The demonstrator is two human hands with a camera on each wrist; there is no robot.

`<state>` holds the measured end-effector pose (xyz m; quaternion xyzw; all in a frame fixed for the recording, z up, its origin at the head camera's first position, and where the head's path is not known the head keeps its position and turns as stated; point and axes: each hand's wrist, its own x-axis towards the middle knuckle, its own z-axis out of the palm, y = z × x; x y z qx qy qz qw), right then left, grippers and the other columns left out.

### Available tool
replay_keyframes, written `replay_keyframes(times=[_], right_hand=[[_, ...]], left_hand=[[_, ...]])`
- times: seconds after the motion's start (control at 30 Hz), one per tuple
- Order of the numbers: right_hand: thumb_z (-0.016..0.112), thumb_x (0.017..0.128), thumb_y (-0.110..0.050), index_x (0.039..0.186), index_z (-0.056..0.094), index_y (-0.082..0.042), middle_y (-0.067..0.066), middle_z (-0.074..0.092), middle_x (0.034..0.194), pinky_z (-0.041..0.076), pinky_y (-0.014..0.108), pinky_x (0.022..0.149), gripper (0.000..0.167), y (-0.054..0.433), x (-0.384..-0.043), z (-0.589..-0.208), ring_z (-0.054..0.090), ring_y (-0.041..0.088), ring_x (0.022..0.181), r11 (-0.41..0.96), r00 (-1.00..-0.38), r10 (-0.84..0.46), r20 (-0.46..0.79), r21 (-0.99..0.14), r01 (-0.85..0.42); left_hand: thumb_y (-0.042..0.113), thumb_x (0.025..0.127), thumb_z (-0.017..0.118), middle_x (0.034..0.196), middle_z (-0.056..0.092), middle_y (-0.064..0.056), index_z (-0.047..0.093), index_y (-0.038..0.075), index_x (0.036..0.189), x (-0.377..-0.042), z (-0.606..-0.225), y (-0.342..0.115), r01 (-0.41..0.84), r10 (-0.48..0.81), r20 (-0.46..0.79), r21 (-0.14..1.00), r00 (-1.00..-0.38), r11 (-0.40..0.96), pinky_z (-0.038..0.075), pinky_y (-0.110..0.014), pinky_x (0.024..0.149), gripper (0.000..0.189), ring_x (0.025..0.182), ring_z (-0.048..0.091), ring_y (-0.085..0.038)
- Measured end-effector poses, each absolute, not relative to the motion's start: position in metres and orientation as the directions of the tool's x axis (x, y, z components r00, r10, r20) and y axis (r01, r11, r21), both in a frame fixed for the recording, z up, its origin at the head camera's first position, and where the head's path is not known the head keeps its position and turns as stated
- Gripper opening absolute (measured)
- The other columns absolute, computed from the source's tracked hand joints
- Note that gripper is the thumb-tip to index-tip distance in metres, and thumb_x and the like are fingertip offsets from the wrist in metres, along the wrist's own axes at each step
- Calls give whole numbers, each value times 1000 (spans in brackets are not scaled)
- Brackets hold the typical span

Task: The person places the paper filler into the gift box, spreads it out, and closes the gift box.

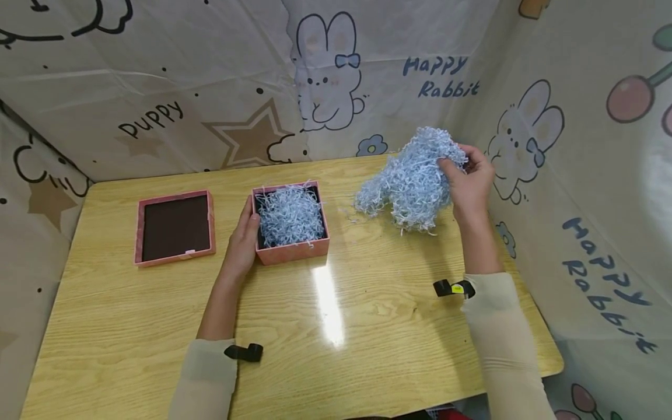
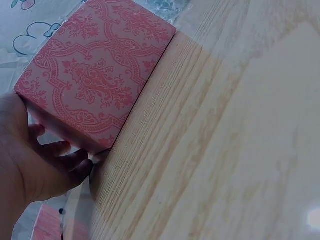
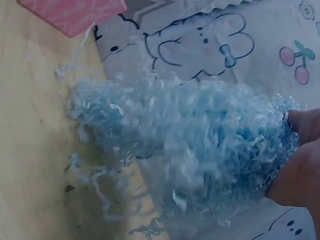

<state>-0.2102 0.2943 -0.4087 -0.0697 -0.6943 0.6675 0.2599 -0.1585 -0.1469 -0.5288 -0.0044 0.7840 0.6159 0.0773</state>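
Head view shows the right hand, grip clamped on light-blue shredded paper near the far right corner of the wooden table. The left hand, grip apart, rests against a pink patterned box of similar shreds by the far edge; a pink-rimmed dark lid lies toward the far left corner.

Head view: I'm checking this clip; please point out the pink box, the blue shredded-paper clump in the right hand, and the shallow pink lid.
Pink box (image 1: pixel 293 252): head view, front wall.
Blue shredded-paper clump (image 1: pixel 417 184): head view, middle of its bulk.
Shallow pink lid (image 1: pixel 175 227): head view, dark inner face.
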Motion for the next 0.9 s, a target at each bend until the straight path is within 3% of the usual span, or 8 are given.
replay_keyframes(times=[0.2, 0.9], right_hand=[[78, 88, 7, 102, 76, -5, 6, 64, 102, 52, 24, 73, 19, 291, -209, -389, 58, 18, 91, 108, -837, 449, 313, -949, -297], [74, 83, 14, 95, 73, 3, 13, 65, 94, 54, 24, 64, 16, 280, -201, -343, 60, 19, 78, -56, -795, 470, 385, -885, -462]], left_hand=[[52, 114, 31, 177, 4, 13, 4, 42, 170, -157, -527, -148, -98, 89, -122, 967, -989, 233, 1, -56, 130, 63, 163, 0, -21], [48, 115, 32, 177, 4, 12, 4, 41, 170, -158, -526, -148, -98, 102, -120, 976, -988, 196, 2, -57, 130, 62, 163, 1, -21]])
